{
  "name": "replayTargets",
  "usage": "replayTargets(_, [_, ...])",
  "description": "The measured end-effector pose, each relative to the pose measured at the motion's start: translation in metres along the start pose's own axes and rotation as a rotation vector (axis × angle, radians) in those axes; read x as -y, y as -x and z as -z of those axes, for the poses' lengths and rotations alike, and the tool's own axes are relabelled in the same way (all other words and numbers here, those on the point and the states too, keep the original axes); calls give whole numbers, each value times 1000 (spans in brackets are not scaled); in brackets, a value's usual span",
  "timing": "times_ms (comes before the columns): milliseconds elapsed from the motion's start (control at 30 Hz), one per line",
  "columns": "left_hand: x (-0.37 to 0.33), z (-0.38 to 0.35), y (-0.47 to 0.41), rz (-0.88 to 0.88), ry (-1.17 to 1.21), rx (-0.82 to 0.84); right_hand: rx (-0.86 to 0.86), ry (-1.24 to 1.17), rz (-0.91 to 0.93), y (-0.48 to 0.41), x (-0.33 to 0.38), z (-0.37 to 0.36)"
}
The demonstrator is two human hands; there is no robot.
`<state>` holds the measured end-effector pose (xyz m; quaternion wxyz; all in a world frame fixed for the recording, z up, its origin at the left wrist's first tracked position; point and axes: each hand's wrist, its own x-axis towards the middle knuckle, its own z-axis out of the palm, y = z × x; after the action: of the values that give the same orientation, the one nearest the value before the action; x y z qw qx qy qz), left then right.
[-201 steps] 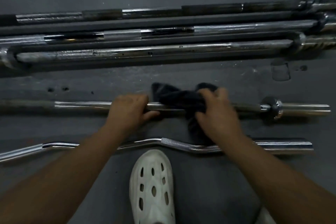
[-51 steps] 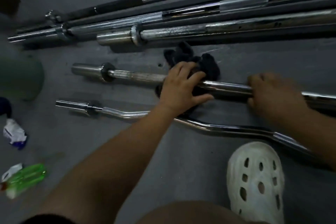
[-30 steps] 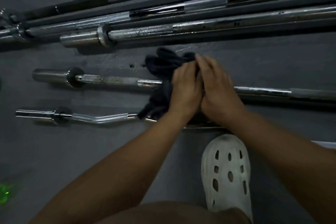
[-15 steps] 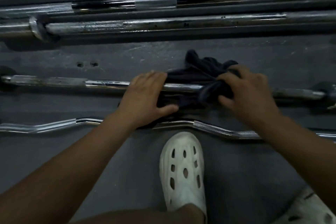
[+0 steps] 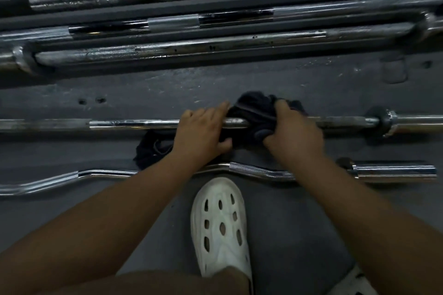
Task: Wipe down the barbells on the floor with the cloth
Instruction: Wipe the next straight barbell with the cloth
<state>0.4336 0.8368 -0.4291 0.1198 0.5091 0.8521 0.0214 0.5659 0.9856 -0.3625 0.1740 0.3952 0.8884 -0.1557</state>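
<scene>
Grey floor [image 5: 167, 86]; left hand [image 5: 203, 132] grips barbell [image 5: 134, 124], right hand [image 5: 294, 134] clutches cloth [image 5: 254, 108].

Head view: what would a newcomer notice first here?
At centre, the left hand grips the straight barbell, and the right hand holds the dark cloth bunched round it. Below them a white clog stands by the curved bar. Three long barbells lie across the top.

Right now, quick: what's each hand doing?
Left hand: grips the straight barbell.
Right hand: grips the cloth bunched around that barbell.
</scene>
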Motion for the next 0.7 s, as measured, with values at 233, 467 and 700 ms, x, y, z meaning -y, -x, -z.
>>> replayTargets(233, [-1, 7, 9, -30, 1, 79, 88, -7, 131, 30, -24, -21])
replayTargets(467, [-38, 41, 9, -8, 192, 208, 19, -156, 143, 23, -25, -4])
replayTargets(700, [-67, 136, -11, -91, 322, 57, -150, -518, 117, 47, -39, 75])
